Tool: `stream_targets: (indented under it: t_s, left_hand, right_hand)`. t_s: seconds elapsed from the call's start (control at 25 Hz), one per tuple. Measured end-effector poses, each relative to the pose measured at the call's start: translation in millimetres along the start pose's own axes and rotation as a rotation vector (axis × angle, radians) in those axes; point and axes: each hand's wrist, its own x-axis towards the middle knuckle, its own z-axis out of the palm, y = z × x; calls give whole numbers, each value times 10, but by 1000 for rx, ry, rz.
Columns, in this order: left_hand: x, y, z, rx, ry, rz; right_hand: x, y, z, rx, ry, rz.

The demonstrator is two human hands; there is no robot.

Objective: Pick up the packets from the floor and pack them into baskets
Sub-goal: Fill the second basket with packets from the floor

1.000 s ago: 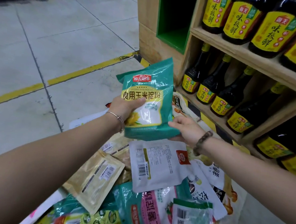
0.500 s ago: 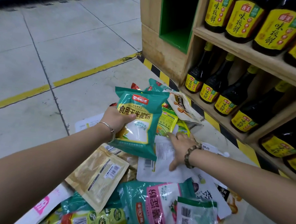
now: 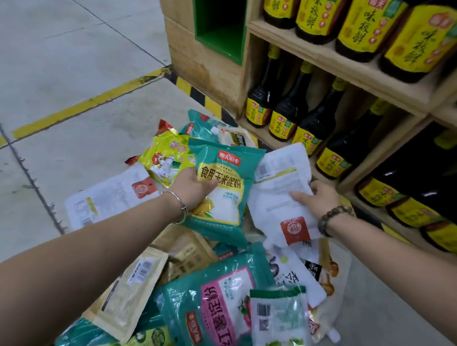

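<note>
Packets (image 3: 215,304) littered the floor (image 3: 69,58), no basket visible; left hand (image 3: 192,189) gripped 1 teal packet (image 3: 220,212), right hand (image 3: 318,198) 1 white packet (image 3: 277,180).

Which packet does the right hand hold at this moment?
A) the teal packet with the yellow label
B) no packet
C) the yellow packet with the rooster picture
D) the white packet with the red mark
D: the right hand grips the white packet by its edge, while the left hand holds the teal packet.
</note>
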Motion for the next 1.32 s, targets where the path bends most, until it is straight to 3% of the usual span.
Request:
stream_targets:
  t_s: [0.24, 0.44, 0.6, 0.96, 1.32]
  left_hand:
    - [-52, 291, 630, -291, -149, 61]
    - [-244, 636, 1485, -184, -172, 207]
    - [-633, 906, 2093, -274, -280, 260]
    - [-1576, 1394, 2664, -229, -269, 537]
    - [-2968, 2251, 2785, -559, -537, 641]
  right_hand:
    - [-299, 310, -637, 138, 343, 46]
    - [-800, 662, -1394, 147, 593, 131]
    - [-1280, 796, -2072, 69, 765, 176]
    - [-2256, 880, -3152, -45, 1024, 133]
    - [-3661, 974, -4291, 107, 1199, 4]
